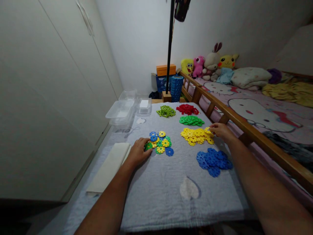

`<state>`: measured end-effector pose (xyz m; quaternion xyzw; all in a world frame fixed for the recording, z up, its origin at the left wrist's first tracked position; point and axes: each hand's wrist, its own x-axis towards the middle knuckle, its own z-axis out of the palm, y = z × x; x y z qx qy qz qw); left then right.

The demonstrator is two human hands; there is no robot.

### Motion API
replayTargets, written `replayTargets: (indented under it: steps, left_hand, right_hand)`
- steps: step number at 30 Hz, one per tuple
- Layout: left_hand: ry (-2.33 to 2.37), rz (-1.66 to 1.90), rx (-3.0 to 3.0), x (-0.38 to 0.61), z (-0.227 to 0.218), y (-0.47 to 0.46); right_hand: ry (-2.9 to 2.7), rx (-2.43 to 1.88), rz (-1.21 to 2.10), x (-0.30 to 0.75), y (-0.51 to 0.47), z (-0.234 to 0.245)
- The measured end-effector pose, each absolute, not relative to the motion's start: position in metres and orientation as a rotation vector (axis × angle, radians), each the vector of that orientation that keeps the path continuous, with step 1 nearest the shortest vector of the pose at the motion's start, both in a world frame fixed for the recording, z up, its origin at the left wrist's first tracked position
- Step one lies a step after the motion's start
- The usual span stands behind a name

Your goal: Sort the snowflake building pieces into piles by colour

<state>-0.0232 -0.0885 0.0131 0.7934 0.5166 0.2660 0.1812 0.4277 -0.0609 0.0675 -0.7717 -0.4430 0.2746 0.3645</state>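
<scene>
A mixed heap of blue, yellow and green plastic snowflake discs (pixel 160 143) lies on a grey cloth (pixel 171 189). My left hand (pixel 139 150) rests at its left edge, fingers curled onto a green disc. My right hand (pixel 221 131) sits at the right end of the yellow disc pile (pixel 195 135), fingertips pinched on a yellow disc. Sorted piles lie around: blue (pixel 214 159), green (pixel 191 120), red (pixel 187 109) and light green (pixel 166 111).
Clear plastic containers (pixel 122 112) stand at the cloth's far left, a folded white cloth (pixel 110 166) lies on the left. A wooden bed rail (pixel 244 130) runs along the right. A black pole (pixel 169 49), boxes and plush toys (pixel 210 65) stand behind. Wardrobe doors (pixel 49 98) line the left.
</scene>
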Motion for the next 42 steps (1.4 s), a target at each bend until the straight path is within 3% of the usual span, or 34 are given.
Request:
replayTargets:
  steps: [8, 18, 27, 42]
  left_hand:
    - [1.464, 0.716, 2.241, -0.022, 0.017, -0.089]
    - [1.464, 0.749, 2.264, -0.022, 0.015, -0.089]
    - [1.472, 0.751, 2.25, -0.022, 0.011, -0.089]
    - [1.478, 0.767, 2.249, -0.022, 0.012, -0.09]
  right_hand:
    - [-1.158, -1.96, 0.756, 0.427, -0.066, 0.046]
    - [-1.526, -2.026, 0.254, 0.399, -0.057, 0.069]
    - [-2.249, -1.642, 0.552, 0.267, -0.048, 0.071]
    - [-2.068, -1.753, 0.444, 0.206, -0.02, 0.036]
